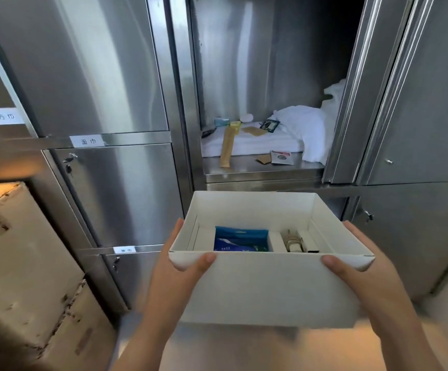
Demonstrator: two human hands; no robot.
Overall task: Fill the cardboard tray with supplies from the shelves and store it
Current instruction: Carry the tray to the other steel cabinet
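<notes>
In the head view, the person is holding the white open-topped rectangular cardboard tray (271,285) in mid-air. The left hand (180,263) is gripping its near left corner and the right hand (362,263) its near right corner. Both thumbs are pressing the front wall, and the other fingers are hidden behind the tray.

The step appears to be carrying the tray for stocking or storing. Doing it well probably means keeping the tray level and the grip even, so that nothing is sliding about.

Inside the tray, a blue plastic packet (240,241) is lying mid-floor. Small pale bottle-like items (295,241), too blurred to identify, are lying to its right.

Beyond and above the tray, the open stainless-steel cabinet shelf (260,170) is bearing folded white towels (297,129) and a long tan paper sachet (227,148).
</notes>
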